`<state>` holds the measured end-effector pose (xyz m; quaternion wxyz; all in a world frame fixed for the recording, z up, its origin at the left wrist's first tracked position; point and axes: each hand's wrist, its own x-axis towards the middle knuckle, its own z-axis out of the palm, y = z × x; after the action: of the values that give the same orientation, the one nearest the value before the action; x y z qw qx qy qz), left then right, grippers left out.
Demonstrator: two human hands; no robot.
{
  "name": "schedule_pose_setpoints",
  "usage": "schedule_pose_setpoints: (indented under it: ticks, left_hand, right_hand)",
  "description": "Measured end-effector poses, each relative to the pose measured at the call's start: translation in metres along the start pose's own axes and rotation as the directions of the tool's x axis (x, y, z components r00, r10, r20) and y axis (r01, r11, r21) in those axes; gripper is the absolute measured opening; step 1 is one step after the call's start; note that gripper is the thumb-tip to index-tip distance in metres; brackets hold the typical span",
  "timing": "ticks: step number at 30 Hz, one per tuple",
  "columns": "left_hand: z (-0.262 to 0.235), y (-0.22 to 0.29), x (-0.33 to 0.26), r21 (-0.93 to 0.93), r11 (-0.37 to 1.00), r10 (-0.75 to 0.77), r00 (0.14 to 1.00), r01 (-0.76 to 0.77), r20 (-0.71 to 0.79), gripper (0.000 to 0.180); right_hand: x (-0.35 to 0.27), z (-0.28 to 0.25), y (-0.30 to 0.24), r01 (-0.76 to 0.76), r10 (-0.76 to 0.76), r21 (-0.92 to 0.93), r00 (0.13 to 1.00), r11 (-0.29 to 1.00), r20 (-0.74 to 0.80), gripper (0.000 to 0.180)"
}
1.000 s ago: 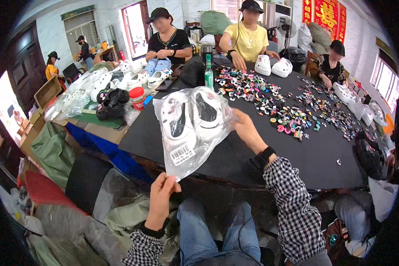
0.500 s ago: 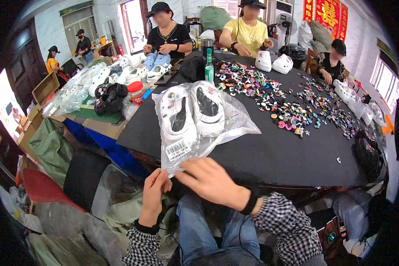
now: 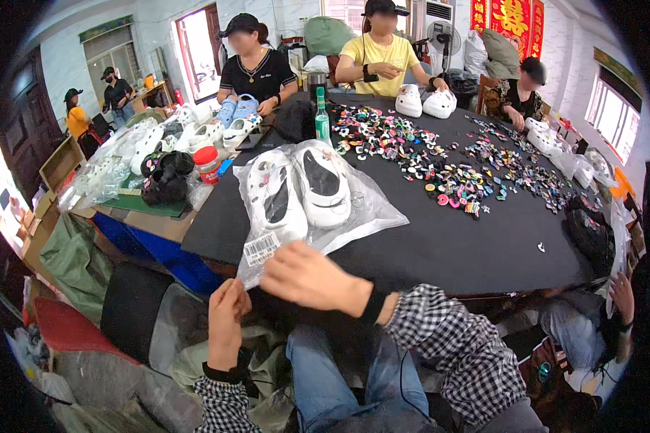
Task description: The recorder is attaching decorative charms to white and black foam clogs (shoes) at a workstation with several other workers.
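Note:
A pair of white clogs [image 3: 327, 189] with small charms lies inside a clear plastic bag [image 3: 372, 214] on the black table. A white barcode label [image 3: 261, 249] sticks to the bag's near end. My left hand [image 3: 225, 317] pinches the bag's near left corner, which hangs past the table edge. My right hand [image 3: 307, 276] is curled over the bag's near edge beside the label, its fingers bent together; its thumb is hidden under the hand.
Heaped small colourful shoe charms [image 3: 426, 155] spread over the black table [image 3: 440, 252]. A green bottle [image 3: 321, 119] stands beyond the bag; a red-lidded jar [image 3: 206, 164] stands left, near bagged clogs. Co-workers sit across the table. Another person's hand [image 3: 621, 297] shows at far right.
The view has shifted slightly, so most things sit further left. My right hand's fingers have curled in closer at the bag's edge. Another person's hand has appeared at far right.

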<state>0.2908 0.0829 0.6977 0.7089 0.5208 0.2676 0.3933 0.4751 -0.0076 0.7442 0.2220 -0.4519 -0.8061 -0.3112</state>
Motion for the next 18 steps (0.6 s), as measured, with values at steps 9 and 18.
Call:
schedule_pose_setpoints:
  ticks: [9, 18]
  left_hand:
    - [-0.021, -0.019, 0.032, -0.048, 0.999, -0.015, 0.999, 0.017, 0.035, 0.035]
    - [0.03, -0.015, 0.012, 0.339, 0.867, 0.45, 0.866, -0.365, -0.218, 0.015]
  right_hand:
    - [-0.113, -0.08, 0.09, -0.273, 0.311, -0.316, 0.948, 0.909, 0.074, 0.013]
    - [-0.149, -0.102, 0.106, -0.358, 0.376, -0.321, 0.926, 0.877, -0.004, 0.01]
